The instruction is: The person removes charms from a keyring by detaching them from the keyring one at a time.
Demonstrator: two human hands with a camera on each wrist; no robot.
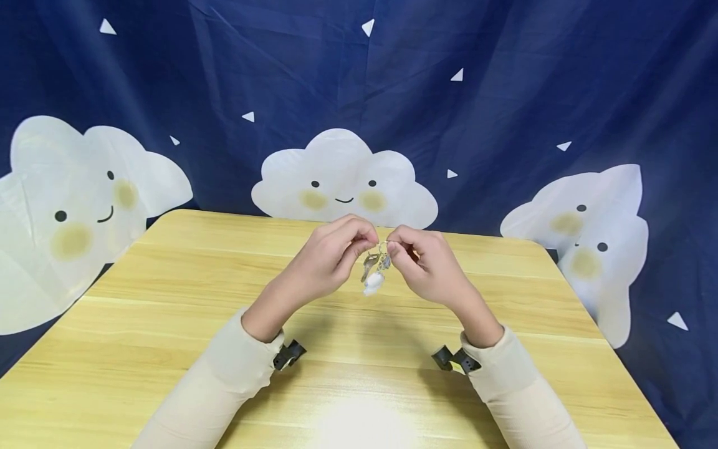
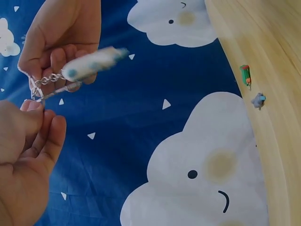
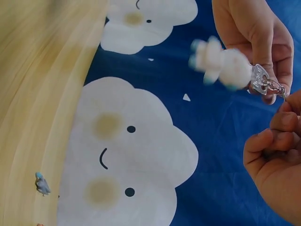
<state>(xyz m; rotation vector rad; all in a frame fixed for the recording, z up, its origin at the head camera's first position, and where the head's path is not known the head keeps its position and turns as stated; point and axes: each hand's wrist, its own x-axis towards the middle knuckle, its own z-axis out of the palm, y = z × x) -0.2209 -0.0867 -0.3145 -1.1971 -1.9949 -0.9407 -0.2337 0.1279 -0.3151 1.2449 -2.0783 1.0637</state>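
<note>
Above the table, my left hand (image 1: 328, 255) and right hand (image 1: 426, 262) meet at a small metal key ring (image 1: 383, 245), each pinching it between thumb and fingertips. From the ring hang a key (image 1: 368, 266), a short chain (image 2: 49, 78) and a white figurine charm (image 1: 373, 282) with blue-green spots, blurred in the wrist views. A clear charm (image 3: 259, 78) sits by the chain in the right wrist view. Exactly where the fingertips grip the ring is partly hidden by the fingers.
On the wooden table (image 1: 168, 312) lie a small green and red item (image 2: 245, 75) and a grey-blue figurine (image 2: 258, 100), both seen in the left wrist view. A dark blue curtain (image 1: 314, 75) with smiling clouds hangs behind the table.
</note>
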